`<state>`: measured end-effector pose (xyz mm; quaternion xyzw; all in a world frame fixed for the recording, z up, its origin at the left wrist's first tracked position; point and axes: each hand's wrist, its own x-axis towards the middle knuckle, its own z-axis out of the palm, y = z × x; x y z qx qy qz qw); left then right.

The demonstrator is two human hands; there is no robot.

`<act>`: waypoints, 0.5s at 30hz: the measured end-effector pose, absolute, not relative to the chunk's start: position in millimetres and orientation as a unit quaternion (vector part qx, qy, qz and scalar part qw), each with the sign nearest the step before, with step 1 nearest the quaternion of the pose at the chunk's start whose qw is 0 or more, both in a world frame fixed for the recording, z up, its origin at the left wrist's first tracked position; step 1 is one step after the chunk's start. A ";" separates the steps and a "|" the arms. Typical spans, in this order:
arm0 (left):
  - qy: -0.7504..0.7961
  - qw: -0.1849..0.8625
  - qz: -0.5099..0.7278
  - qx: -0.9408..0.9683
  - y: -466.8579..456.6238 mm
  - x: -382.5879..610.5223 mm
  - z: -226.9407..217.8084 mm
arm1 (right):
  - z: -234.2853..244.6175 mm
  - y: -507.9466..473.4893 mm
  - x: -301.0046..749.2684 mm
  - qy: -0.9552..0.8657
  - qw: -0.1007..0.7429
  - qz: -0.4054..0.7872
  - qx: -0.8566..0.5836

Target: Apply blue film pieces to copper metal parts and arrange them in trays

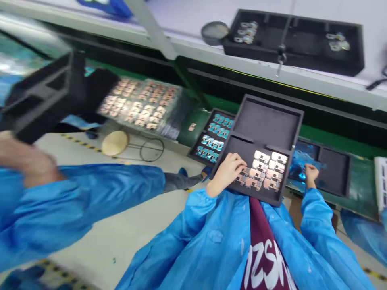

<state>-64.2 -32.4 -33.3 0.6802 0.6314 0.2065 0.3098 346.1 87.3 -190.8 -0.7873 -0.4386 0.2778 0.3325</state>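
A black foam tray (266, 121) rests tilted against my lap, its near compartment holding rows of small silvery and copper metal parts (267, 171). My left hand (228, 168) lies on the left end of these rows with its fingers curled over the parts. What they grip, if anything, is hidden. My right hand (311, 173) is closed in a pinch at shiny blue film pieces (299, 163) in another black tray (335, 169) on the green bench to the right.
A black tray of turquoise parts (214, 139) sits left of my tray. A sheet of copper parts (139, 102) lies further left. A co-worker's blurred hand (27, 161) and blue sleeve hold up a black tray (39, 100). A stool (115, 143) stands below.
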 end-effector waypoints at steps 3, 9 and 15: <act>0.639 0.287 0.220 0.679 -35.2 -63.3 -38.3 | -193.3 102.2 353.3 -0.412 0.256 0.260 -0.835; 0.618 0.258 0.270 0.692 -40.7 -68.1 -35.1 | -203.5 113.4 369.0 -0.435 0.161 0.235 -0.854; 0.718 0.154 0.495 0.465 -46.9 -155.2 -37.7 | -211.0 119.0 377.6 -0.491 0.144 0.204 -0.834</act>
